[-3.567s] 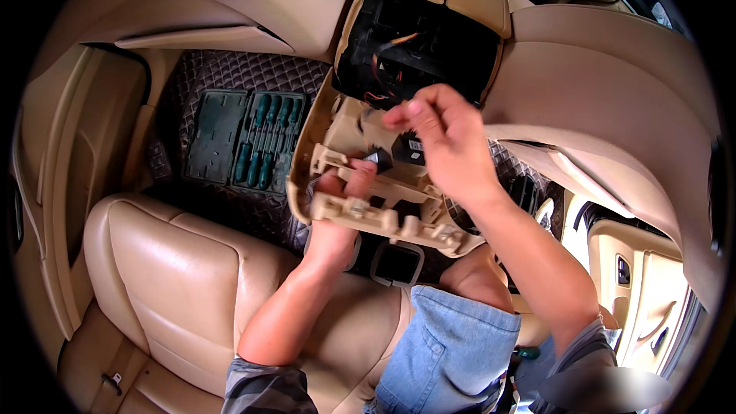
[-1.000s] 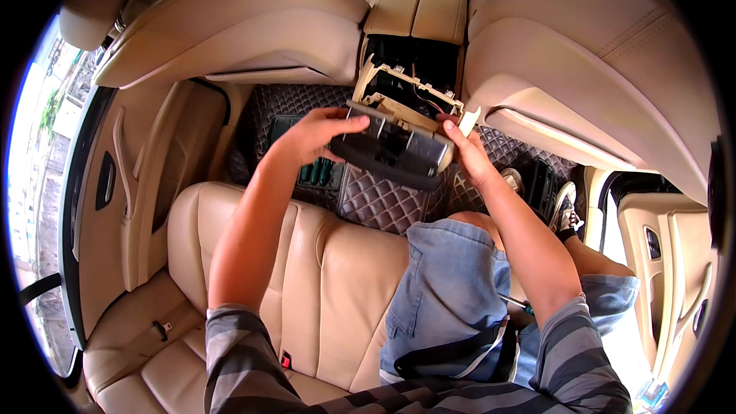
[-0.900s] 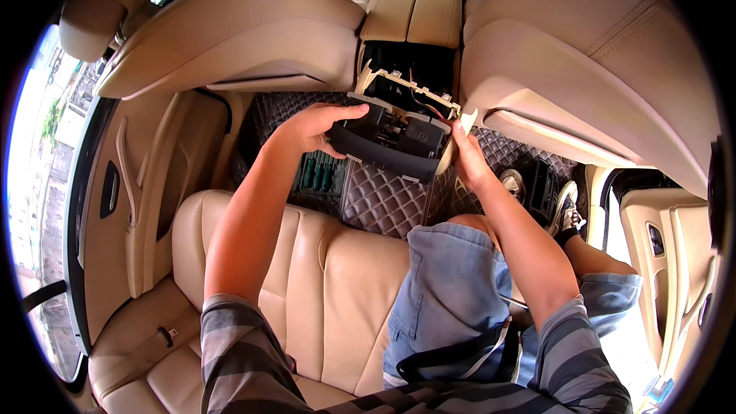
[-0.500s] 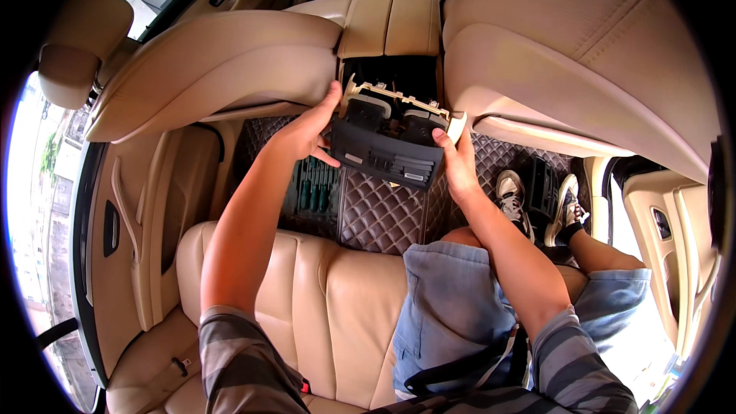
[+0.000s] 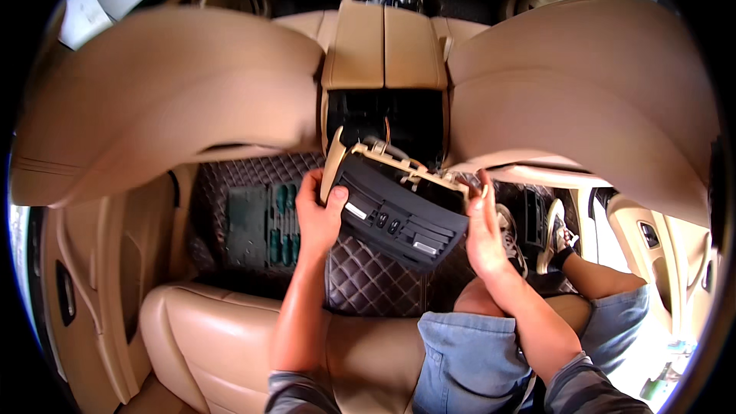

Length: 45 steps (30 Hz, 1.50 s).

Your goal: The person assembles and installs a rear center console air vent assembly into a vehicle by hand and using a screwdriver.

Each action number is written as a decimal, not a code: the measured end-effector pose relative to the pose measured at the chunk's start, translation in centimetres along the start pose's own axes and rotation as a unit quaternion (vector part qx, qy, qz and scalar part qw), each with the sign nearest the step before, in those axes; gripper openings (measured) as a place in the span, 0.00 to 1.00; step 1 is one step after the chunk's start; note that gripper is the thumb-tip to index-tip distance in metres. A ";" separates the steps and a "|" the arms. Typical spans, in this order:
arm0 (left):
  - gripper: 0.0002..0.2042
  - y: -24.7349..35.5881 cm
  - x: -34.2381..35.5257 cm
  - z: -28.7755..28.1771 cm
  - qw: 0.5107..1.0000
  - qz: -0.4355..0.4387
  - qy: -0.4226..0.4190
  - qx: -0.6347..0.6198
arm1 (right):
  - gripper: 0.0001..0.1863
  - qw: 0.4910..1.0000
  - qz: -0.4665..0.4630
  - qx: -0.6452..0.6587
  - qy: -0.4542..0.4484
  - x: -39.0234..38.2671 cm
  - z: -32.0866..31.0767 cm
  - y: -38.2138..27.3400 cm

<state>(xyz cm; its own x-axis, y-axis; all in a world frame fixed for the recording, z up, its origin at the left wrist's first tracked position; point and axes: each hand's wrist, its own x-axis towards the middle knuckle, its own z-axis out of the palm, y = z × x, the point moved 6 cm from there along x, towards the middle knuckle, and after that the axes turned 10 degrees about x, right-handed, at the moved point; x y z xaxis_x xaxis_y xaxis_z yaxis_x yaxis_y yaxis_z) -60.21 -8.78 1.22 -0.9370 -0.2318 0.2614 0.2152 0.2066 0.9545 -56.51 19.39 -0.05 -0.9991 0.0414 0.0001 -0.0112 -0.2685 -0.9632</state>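
Note:
A dark rear vent panel [image 5: 399, 218] with a beige frame and small buttons is held tilted in front of the open cavity [image 5: 387, 119] at the back of the beige centre console. My left hand [image 5: 318, 211] grips its left end, thumb on the dark face. My right hand [image 5: 483, 226] holds its right end, fingers along the edge. Wires show inside the cavity behind the panel.
An open green case of screwdrivers [image 5: 264, 226] lies on the quilted dark floor mat [image 5: 368, 284] at the left. Two beige front seat backs [image 5: 169, 92] flank the console. My knees in denim shorts [image 5: 468, 353] rest on the beige rear seat [image 5: 207, 330].
The panel has been turned over from its beige back to its dark face and carried forward to the console opening; both hands have stayed on its ends during the last second.

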 end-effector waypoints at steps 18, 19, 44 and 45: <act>0.41 0.7 -0.1 -1.3 0.968 0.008 -0.253 0.005 | 0.36 0.994 -0.066 -0.077 -0.031 0.7 2.0 -2.2; 0.42 0.5 -0.1 -1.2 0.968 0.008 -0.252 0.007 | 0.37 0.994 -0.066 -0.081 -0.030 0.6 1.8 -1.9; 0.41 -0.6 0.4 -0.6 0.966 0.035 -0.184 0.176 | 0.59 0.894 -0.159 -0.395 -0.137 -0.2 1.8 -1.4; 0.41 -0.8 0.3 -0.6 0.964 0.051 -0.177 0.191 | 0.58 0.881 -0.161 -0.425 -0.130 -0.3 1.9 -1.2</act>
<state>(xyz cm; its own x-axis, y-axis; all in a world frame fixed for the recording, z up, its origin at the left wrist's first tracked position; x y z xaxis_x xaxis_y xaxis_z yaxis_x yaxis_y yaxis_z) -60.52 -9.62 0.64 -0.9660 0.1338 0.2211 0.2577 0.5611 0.7866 -56.29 17.87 1.61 -0.9264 -0.2676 0.2650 -0.3720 0.5402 -0.7549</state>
